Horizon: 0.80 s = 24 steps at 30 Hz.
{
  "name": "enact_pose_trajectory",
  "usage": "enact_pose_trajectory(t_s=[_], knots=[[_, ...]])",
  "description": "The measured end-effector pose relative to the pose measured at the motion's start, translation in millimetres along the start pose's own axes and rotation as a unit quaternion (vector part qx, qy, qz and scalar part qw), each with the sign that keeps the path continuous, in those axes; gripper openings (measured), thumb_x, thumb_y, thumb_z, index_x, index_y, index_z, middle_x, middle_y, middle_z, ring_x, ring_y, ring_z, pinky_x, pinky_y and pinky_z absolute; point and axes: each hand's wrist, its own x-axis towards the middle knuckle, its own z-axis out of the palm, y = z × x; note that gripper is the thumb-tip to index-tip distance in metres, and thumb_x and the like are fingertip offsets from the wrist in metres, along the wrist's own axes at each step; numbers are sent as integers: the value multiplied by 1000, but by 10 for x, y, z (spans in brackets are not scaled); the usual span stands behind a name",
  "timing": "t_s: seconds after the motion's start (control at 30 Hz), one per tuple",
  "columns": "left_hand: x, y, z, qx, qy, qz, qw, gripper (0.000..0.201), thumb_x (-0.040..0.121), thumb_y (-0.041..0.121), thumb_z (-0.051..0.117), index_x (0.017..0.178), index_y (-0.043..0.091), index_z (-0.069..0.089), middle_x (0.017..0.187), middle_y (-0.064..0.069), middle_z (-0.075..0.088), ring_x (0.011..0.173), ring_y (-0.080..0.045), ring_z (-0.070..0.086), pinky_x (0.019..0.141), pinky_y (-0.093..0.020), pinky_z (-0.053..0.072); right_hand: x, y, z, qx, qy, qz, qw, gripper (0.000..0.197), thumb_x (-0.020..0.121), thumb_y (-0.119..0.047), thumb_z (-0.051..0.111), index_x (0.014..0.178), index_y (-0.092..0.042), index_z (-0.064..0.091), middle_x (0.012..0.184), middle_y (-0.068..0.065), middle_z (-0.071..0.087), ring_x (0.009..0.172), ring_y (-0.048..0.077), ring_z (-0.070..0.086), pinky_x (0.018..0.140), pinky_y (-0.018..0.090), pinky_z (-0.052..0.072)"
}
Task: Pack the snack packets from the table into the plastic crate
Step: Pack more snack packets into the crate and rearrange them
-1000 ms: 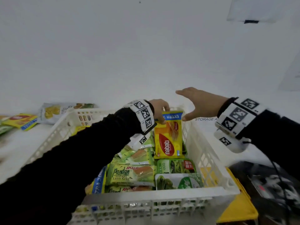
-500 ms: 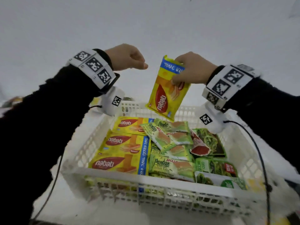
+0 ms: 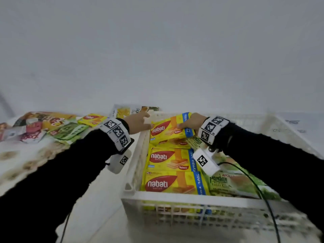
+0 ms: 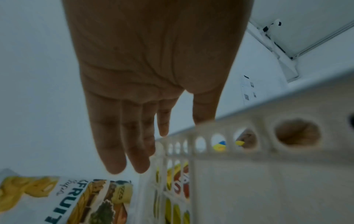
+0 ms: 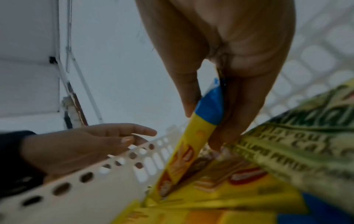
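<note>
A white plastic crate [image 3: 175,197] holds several yellow Nabati wafer packets and green Pandan packets [image 3: 233,183]. My right hand [image 3: 192,122] pinches the blue end of one yellow Nabati packet [image 3: 168,128] at the crate's far left corner; the right wrist view shows thumb and fingers [image 5: 191,97] clamped on that packet [image 5: 191,136]. My left hand [image 3: 138,121] hovers with straight fingers [image 4: 114,144] just outside the crate's left wall [image 4: 249,148], holding nothing. More packets lie on the table to the left, among them a Nabati packet [image 3: 92,118] and a jackfruit bag [image 4: 67,200].
Mixed snack bags [image 3: 38,127] crowd the table at the far left. A cable [image 3: 259,193] from my right wrist drapes over the crate's near rim. A white wall rises behind the table.
The right hand has brought the Nabati packet down from above the crate into its far left corner. The left hand has dropped from raised to beside the crate's left wall, fingers now straight.
</note>
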Motion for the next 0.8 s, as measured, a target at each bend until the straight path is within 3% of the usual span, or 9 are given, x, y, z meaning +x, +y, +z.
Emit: enact_pose_trajectory(t_s=[0.1, 0.3, 0.4, 0.47, 0.5, 0.57, 0.63, 0.73, 0.8], knots=[[47, -54, 96, 23, 4, 22, 999, 65, 92, 32, 53, 145, 11, 24, 151, -9, 29, 136, -23, 32, 107, -30, 29, 40, 32, 47, -39, 32, -3, 999, 59, 80, -34, 70, 51, -16, 21, 40, 0, 26, 43, 13, 22, 46, 24, 16], [87, -99, 125, 30, 17, 32, 999, 68, 90, 31, 56, 147, 13, 23, 153, -8, 25, 140, -23, 27, 112, -32, 25, -30, 43, 71, -165, 52, -30, 984, 60, 84, -48, 59, 51, -17, 20, 49, 0, 20, 44, 12, 19, 44, 24, 15], [105, -76, 127, 27, 15, 30, 999, 68, 90, 27, 55, 147, 11, 21, 153, -9, 25, 139, -23, 27, 111, -32, 26, -115, 51, -166, -153, 58, -20, 986, 54, 87, -40, 61, 49, -11, 34, 43, 2, 33, 45, 15, 32, 47, 25, 28], [132, -47, 136, 22, 8, 21, 999, 66, 92, 23, 51, 147, 9, 18, 153, -11, 22, 140, -24, 25, 110, -31, 25, -216, 119, -376, -148, 42, -1, 988, 36, 84, -28, 67, 67, 3, 61, 57, 7, 57, 58, 20, 52, 62, 28, 46], [155, -30, 144, 18, 4, 12, 1000, 64, 94, 21, 48, 148, 8, 16, 153, -13, 21, 140, -25, 24, 110, -31, 25, -274, 183, -460, -158, 33, 8, 987, 31, 83, -23, 68, 85, 7, 67, 71, 10, 62, 67, 21, 56, 69, 29, 48], [207, 13, 179, 13, 2, -4, 1000, 60, 95, 16, 43, 147, 6, 14, 151, -18, 23, 138, -29, 28, 108, -35, 28, -351, 350, -532, -194, 20, 41, 980, 39, 83, -21, 69, 107, 8, 64, 87, 13, 62, 72, 20, 54, 69, 27, 45], [256, 47, 228, 14, 9, -16, 1000, 58, 95, 14, 40, 146, 4, 15, 148, -21, 27, 134, -33, 34, 105, -39, 34, -375, 535, -506, -228, 7, 71, 971, 45, 84, -29, 67, 111, 6, 62, 97, 16, 65, 71, 19, 53, 67, 26, 41], [285, 67, 298, 20, 17, -31, 999, 60, 96, 16, 37, 148, 10, 8, 152, -20, 14, 137, -34, 27, 105, -39, 33, -294, 785, -425, -215, 1, 73, 974, 46, 82, -45, 64, 94, 0, 65, 89, 13, 65, 71, 21, 56, 72, 28, 42], [296, 60, 327, 14, 21, -31, 999, 61, 97, 18, 36, 149, 14, 4, 154, -19, 8, 140, -33, 21, 108, -38, 30, -241, 865, -360, -163, -1, 52, 985, 53, 80, -43, 67, 117, -4, 59, 111, 11, 61, 90, 23, 58, 79, 29, 42]])
